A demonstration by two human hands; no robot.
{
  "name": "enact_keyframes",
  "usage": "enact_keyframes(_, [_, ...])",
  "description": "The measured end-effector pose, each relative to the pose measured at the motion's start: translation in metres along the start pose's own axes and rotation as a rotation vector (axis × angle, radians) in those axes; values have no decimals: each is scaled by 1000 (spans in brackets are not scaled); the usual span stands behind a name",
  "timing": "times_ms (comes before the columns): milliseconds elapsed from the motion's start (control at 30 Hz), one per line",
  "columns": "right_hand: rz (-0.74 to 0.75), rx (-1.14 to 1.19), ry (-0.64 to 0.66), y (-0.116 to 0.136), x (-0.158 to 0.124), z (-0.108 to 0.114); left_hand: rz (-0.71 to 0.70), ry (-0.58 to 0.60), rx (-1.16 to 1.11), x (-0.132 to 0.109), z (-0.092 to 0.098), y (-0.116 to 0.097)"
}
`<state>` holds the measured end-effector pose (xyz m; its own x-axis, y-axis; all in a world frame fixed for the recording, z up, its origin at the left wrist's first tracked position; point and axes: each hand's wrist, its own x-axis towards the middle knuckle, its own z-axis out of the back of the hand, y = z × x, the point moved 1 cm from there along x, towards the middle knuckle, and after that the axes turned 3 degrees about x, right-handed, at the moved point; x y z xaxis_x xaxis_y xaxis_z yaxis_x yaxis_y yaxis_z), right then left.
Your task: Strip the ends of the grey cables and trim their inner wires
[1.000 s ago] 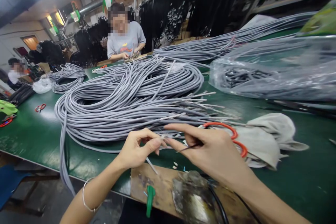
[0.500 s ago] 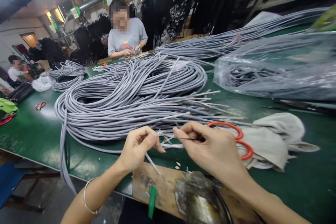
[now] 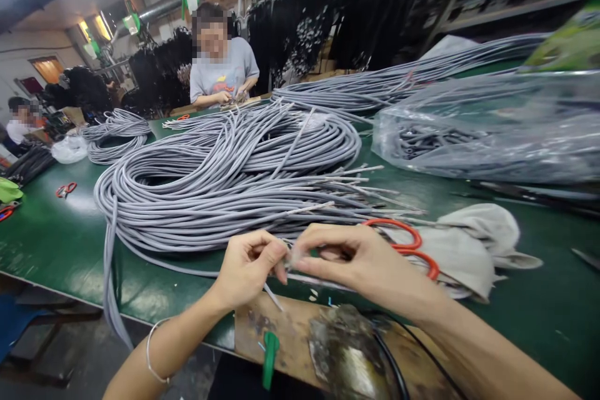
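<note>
A glossy green surface (image 3: 51, 231) spans the frame. Directly on it lie a broad heap of grey cables (image 3: 210, 206) in the centre, a long cable bundle (image 3: 412, 72) toward the upper right, red-handled scissors (image 3: 70, 188) at the left, a clear plastic bag (image 3: 487, 156) at the right and a wooden board (image 3: 293, 325) at bottom centre

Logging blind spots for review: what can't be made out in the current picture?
All in the head view:
- Pale strands at the left hand: blurred, so the right hand's grip is unclear.
- Red-handled scissors: blades hidden by the right hand.
- Plastic bag: contents obscured by hazy plastic.
- Blue seat: cut off by the left edge.
</note>
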<state>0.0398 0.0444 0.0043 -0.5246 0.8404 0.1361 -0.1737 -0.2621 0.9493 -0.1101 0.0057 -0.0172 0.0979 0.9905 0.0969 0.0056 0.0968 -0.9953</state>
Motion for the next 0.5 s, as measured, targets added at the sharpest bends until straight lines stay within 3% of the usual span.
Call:
enact_keyframes(267, [223, -139, -247, -6, -7, -4, -36, -98, 189, -4, 0, 1])
enact_keyframes(367, [198, -141, -239, -7, -8, -6, -50, -162, 204, -3, -1, 2])
enact_keyframes(500, [130, -116, -176, -14, -7, -10, -73, -201, 58, 1, 0, 3])
